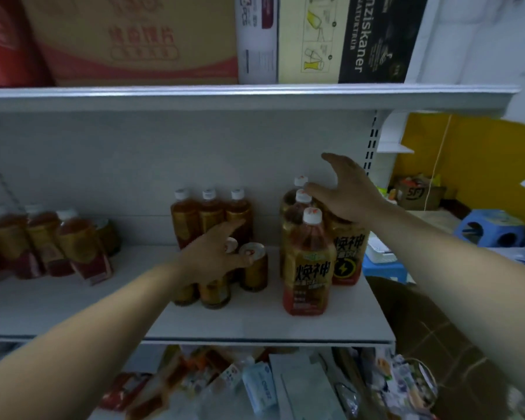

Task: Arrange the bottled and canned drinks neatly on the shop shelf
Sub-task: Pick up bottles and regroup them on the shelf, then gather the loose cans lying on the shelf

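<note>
Both hands open over the drinks on the white shelf (255,325); neither grips anything.

The left hand (215,253) lies flat above a group of gold cans (253,268) standing mid-shelf, with its fingers straight and the thumb at the rim of the rightmost can. Whether the palm touches the cans below cannot be told. The right hand (346,192) is spread wide over the cluster of large bottles (308,262) at the shelf's right end, one finger against a white cap. Three small bottles (209,213) stand upright in a row against the back panel behind the cans. Further left, a group of leaning bottles (58,237) sits tilted. Cardboard boxes (134,40) occupy the shelf above.
</note>
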`<state>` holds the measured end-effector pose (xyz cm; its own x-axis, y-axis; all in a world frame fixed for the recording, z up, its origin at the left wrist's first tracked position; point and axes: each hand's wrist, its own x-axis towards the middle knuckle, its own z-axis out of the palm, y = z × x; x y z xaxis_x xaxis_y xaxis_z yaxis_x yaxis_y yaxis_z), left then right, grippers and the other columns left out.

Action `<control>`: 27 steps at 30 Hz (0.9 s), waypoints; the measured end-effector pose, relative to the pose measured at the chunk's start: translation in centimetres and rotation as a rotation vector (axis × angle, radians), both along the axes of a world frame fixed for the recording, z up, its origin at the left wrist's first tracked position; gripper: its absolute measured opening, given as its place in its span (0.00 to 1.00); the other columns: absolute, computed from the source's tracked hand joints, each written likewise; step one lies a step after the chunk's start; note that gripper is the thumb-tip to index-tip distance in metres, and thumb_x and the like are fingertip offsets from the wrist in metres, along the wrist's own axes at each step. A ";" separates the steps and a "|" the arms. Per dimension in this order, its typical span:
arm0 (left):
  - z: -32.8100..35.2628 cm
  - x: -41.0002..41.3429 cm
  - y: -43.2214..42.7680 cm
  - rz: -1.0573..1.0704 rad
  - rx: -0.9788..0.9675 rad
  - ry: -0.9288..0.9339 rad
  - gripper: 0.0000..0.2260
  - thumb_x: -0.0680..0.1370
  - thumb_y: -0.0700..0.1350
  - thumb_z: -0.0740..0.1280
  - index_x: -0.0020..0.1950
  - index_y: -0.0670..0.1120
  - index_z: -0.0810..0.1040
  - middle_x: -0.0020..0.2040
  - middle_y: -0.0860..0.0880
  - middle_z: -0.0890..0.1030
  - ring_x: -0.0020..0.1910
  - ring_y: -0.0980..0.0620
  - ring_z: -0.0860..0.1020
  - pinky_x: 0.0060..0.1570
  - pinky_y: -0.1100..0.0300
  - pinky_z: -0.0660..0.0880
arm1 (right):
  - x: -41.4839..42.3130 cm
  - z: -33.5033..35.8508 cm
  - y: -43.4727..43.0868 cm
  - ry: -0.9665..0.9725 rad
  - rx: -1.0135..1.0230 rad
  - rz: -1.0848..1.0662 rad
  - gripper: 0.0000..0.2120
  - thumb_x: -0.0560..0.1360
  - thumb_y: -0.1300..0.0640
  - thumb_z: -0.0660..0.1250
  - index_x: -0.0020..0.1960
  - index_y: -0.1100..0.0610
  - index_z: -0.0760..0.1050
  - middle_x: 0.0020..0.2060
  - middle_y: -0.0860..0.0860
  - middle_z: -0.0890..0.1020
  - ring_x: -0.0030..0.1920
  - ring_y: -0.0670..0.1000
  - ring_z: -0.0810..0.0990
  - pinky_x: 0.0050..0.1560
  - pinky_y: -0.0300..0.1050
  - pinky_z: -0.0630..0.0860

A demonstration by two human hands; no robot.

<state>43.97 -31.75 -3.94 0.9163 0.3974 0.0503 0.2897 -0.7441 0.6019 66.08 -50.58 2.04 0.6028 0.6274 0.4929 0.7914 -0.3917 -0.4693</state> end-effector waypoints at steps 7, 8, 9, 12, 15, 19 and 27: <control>-0.8 -8.6 9.0 0.066 0.004 0.101 0.37 0.72 0.62 0.68 0.76 0.56 0.54 0.75 0.51 0.60 0.70 0.49 0.65 0.60 0.62 0.62 | -9.2 0.2 10.0 -0.026 -0.215 0.092 0.39 0.71 0.31 0.62 0.76 0.49 0.59 0.74 0.51 0.63 0.73 0.54 0.61 0.67 0.50 0.60; -1.2 -9.4 9.8 0.058 0.002 0.095 0.37 0.72 0.60 0.69 0.76 0.56 0.55 0.75 0.51 0.62 0.69 0.51 0.66 0.57 0.63 0.62 | -10.4 -0.4 11.2 -0.014 -0.241 0.096 0.40 0.70 0.31 0.63 0.75 0.49 0.59 0.74 0.51 0.63 0.72 0.53 0.62 0.66 0.49 0.61; -1.6 -9.9 10.5 0.048 -0.003 0.085 0.36 0.72 0.58 0.70 0.76 0.56 0.56 0.74 0.51 0.63 0.67 0.53 0.66 0.56 0.64 0.61 | -11.5 -1.1 12.2 -0.005 -0.260 0.097 0.40 0.70 0.30 0.63 0.75 0.48 0.59 0.74 0.50 0.64 0.72 0.53 0.63 0.65 0.49 0.63; -2.7 -10.7 12.2 0.024 -0.034 0.081 0.38 0.70 0.57 0.72 0.75 0.55 0.57 0.74 0.51 0.62 0.67 0.55 0.64 0.56 0.64 0.59 | -14.0 -3.6 14.3 0.019 -0.324 0.090 0.39 0.69 0.31 0.63 0.74 0.48 0.61 0.72 0.51 0.66 0.70 0.54 0.66 0.63 0.48 0.66; -4.1 -10.1 13.0 -0.014 -0.044 0.104 0.39 0.69 0.55 0.74 0.75 0.54 0.59 0.74 0.50 0.63 0.68 0.52 0.65 0.60 0.63 0.59 | -15.4 -6.6 15.0 0.110 -0.433 0.064 0.40 0.70 0.30 0.63 0.75 0.48 0.59 0.74 0.50 0.64 0.70 0.53 0.65 0.64 0.47 0.64; -5.2 -8.0 12.2 -0.113 -0.188 0.045 0.40 0.66 0.49 0.77 0.74 0.49 0.61 0.69 0.49 0.70 0.65 0.51 0.70 0.66 0.50 0.69 | -15.9 -10.4 14.6 0.085 -0.555 -0.006 0.41 0.68 0.29 0.63 0.75 0.47 0.57 0.71 0.51 0.64 0.69 0.55 0.65 0.61 0.49 0.65; -8.9 -5.2 11.1 -0.036 -0.405 -0.132 0.30 0.64 0.36 0.77 0.55 0.61 0.68 0.51 0.59 0.76 0.47 0.72 0.76 0.44 0.76 0.73 | -16.6 -15.4 14.4 0.256 -0.383 0.006 0.49 0.68 0.35 0.70 0.78 0.50 0.46 0.71 0.57 0.59 0.69 0.59 0.65 0.64 0.49 0.69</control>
